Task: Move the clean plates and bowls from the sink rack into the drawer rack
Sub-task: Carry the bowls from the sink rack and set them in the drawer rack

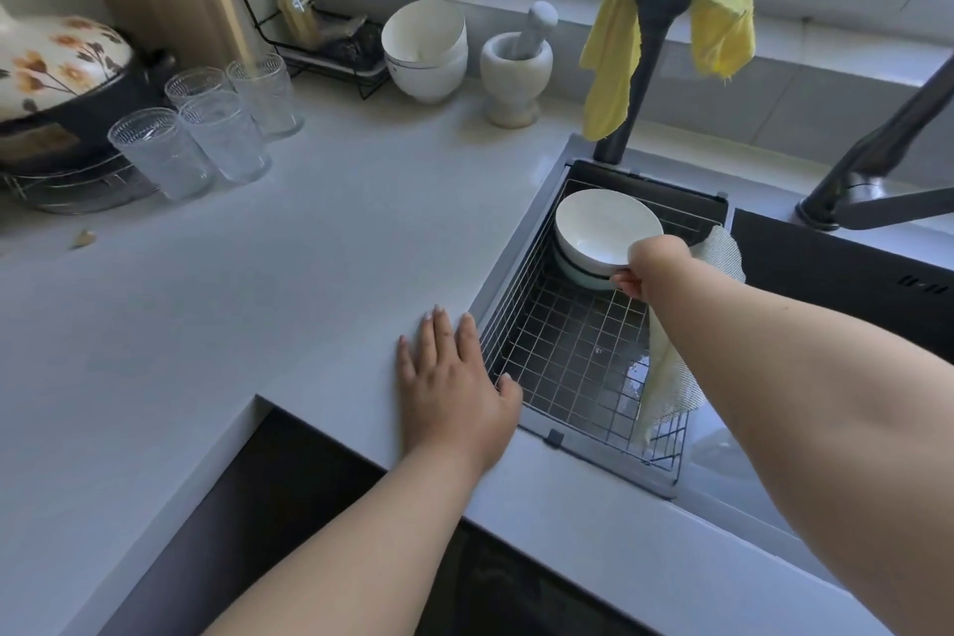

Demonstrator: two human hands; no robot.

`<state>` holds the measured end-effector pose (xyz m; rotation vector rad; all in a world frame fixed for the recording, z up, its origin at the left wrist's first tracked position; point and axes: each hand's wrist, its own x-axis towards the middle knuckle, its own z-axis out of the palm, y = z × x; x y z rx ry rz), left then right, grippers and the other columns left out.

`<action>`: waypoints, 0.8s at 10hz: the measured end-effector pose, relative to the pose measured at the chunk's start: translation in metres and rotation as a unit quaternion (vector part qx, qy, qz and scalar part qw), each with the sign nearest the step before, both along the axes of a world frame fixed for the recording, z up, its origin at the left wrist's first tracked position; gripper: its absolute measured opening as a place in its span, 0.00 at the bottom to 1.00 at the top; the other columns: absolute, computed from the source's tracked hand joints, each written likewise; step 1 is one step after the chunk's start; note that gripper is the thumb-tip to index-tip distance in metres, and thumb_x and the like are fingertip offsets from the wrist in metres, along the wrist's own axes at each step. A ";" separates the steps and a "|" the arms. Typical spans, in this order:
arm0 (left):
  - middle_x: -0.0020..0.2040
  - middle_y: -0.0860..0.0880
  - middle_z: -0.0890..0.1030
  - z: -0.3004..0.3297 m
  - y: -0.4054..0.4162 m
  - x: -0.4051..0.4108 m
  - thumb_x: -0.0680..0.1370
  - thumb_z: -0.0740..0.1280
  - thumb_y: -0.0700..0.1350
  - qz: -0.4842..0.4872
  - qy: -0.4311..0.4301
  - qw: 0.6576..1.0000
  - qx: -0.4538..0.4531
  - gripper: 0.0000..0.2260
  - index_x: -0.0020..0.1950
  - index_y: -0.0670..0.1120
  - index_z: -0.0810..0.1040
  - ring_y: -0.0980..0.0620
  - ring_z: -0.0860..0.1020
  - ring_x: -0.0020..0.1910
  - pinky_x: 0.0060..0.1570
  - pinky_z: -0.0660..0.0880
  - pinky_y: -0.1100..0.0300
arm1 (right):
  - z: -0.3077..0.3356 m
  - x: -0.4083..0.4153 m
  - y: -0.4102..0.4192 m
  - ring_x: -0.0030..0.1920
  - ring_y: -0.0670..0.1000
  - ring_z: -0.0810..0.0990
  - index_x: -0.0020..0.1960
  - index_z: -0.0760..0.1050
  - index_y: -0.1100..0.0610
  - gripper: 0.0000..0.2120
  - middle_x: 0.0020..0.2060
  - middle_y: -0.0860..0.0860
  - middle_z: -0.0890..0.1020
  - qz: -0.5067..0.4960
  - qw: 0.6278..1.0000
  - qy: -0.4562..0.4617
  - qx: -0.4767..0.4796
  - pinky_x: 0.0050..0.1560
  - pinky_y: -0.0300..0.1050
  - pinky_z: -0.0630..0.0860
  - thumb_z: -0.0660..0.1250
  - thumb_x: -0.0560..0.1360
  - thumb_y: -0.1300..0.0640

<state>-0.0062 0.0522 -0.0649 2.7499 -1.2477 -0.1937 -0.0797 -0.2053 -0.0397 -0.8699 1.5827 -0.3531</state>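
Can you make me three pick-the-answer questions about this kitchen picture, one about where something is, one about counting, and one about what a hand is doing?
1. Where does the yellow cloth hang?
A. over the tap
B. on the glasses
C. in the mortar

2. How many glasses stand on the counter?
A. two
B. four
C. six

3. What is the right hand doing?
A. lying flat on the counter
B. holding a glass
C. gripping a white bowl

Answers:
1. A: the yellow cloth is draped over the top of the dark tap.
2. B: four clear glasses stand together on the counter.
3. C: the right hand has the rim of the white bowl in its grip, inside the sink rack; it is the left hand that lies flat.
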 end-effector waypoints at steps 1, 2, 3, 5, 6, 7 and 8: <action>0.79 0.41 0.45 0.000 0.000 0.000 0.76 0.52 0.59 -0.002 0.004 1.000 -0.001 0.35 0.79 0.45 0.47 0.46 0.41 0.78 0.75 0.40 0.44 | 0.010 0.001 0.003 0.28 0.53 0.72 0.57 0.68 0.67 0.14 0.39 0.55 0.73 -0.026 0.999 0.013 -0.044 0.23 0.38 0.70 0.51 0.81 0.58; 0.79 0.41 0.46 -0.002 0.000 0.001 0.76 0.52 0.59 -0.002 0.002 1.000 -0.002 0.35 0.79 0.45 0.47 0.46 0.42 0.78 0.75 0.41 0.44 | -0.004 -0.004 0.002 0.38 0.55 0.77 0.58 0.74 0.63 0.13 0.43 0.57 0.77 0.052 0.984 0.070 -0.154 0.36 0.44 0.76 0.60 0.75 0.61; 0.79 0.41 0.46 -0.004 0.000 0.001 0.76 0.52 0.59 -0.002 0.004 1.000 -0.006 0.35 0.79 0.45 0.47 0.46 0.42 0.78 0.75 0.42 0.44 | 0.004 -0.008 0.011 0.48 0.59 0.82 0.54 0.75 0.62 0.13 0.49 0.60 0.81 0.061 0.968 0.105 -0.218 0.50 0.54 0.81 0.62 0.72 0.59; 0.78 0.44 0.58 -0.004 0.001 0.006 0.77 0.48 0.61 0.009 0.053 0.992 -0.117 0.33 0.77 0.43 0.57 0.48 0.52 0.77 0.76 0.46 0.50 | 0.024 -0.030 0.074 0.37 0.57 0.80 0.57 0.73 0.56 0.16 0.45 0.59 0.81 0.055 0.960 0.076 -0.265 0.31 0.44 0.73 0.57 0.71 0.61; 0.73 0.47 0.68 0.002 0.010 0.013 0.79 0.54 0.58 0.017 0.196 0.947 -0.254 0.27 0.74 0.45 0.64 0.50 0.63 0.72 0.72 0.57 0.59 | 0.029 -0.041 0.104 0.33 0.54 0.78 0.59 0.73 0.53 0.17 0.41 0.56 0.80 0.081 0.953 0.054 -0.288 0.30 0.43 0.70 0.56 0.72 0.62; 0.69 0.50 0.71 0.019 0.021 0.024 0.82 0.59 0.50 0.105 0.407 0.835 -0.355 0.18 0.71 0.47 0.69 0.53 0.69 0.68 0.63 0.62 0.63 | 0.039 -0.044 0.137 0.35 0.55 0.78 0.59 0.73 0.52 0.19 0.37 0.54 0.79 0.124 0.940 0.053 -0.314 0.33 0.47 0.75 0.56 0.70 0.60; 0.63 0.49 0.75 0.038 0.038 0.024 0.81 0.59 0.54 0.181 0.532 0.707 -0.430 0.14 0.64 0.51 0.72 0.52 0.73 0.63 0.58 0.69 0.59 | 0.054 -0.043 0.174 0.35 0.58 0.79 0.55 0.74 0.51 0.16 0.33 0.50 0.77 0.167 0.929 0.028 -0.328 0.37 0.53 0.79 0.57 0.71 0.61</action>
